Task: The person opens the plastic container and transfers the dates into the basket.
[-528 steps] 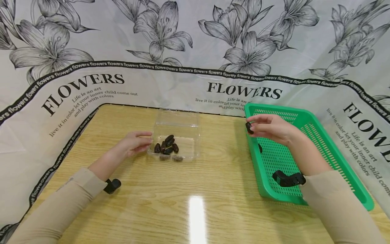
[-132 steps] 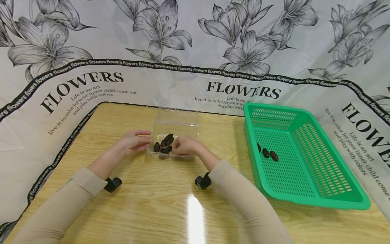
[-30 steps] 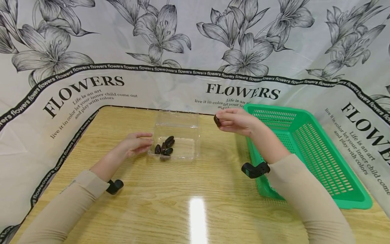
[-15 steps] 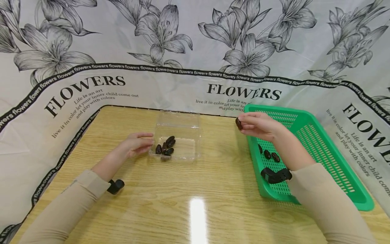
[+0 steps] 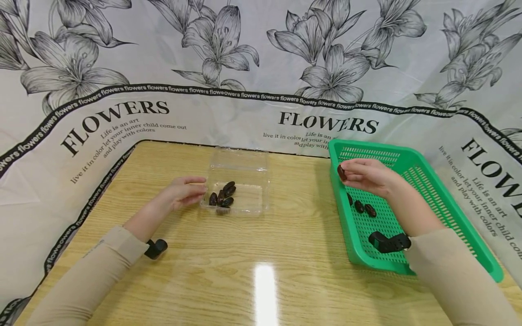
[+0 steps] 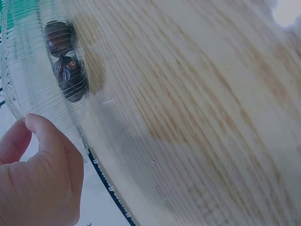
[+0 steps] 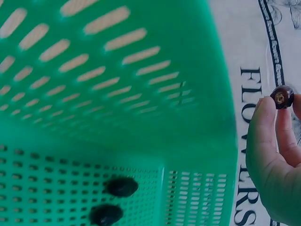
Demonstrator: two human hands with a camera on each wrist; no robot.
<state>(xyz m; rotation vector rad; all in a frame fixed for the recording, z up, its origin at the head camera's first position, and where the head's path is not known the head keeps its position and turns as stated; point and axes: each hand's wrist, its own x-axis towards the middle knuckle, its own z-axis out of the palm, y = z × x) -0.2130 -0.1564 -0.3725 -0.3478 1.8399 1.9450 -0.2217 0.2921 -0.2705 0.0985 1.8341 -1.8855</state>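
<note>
My right hand [image 5: 369, 176] pinches a dark brown date [image 5: 341, 173] between thumb and fingertips, over the left side of the green basket [image 5: 354, 253]. In the right wrist view the date [image 7: 282, 97] shows its stem end. Inside the basket lie several dates [image 5: 370, 210], near its left wall. My left hand [image 5: 183, 192] is at the left edge of a clear plastic clamshell box [image 5: 250, 197]. The left wrist view shows its thumb and forefinger pinching the box's rim [image 6: 21, 117]. Several dates [image 5: 221, 198] lie in the left part of the box, whose lid stands open behind.
Both stand on a wood-grain table [image 5: 212, 271], the box left of the basket with a gap between. A white flower-printed cloth [image 5: 244, 117] rises behind the table and along its sides. A black wrist camera [image 5: 389, 243] hangs below my right sleeve, over the basket.
Over the last second my right hand has carried the date rightward from beside the box to above the basket. Earlier it reached into the box, which now holds fewer dates. The left hand stays put.
</note>
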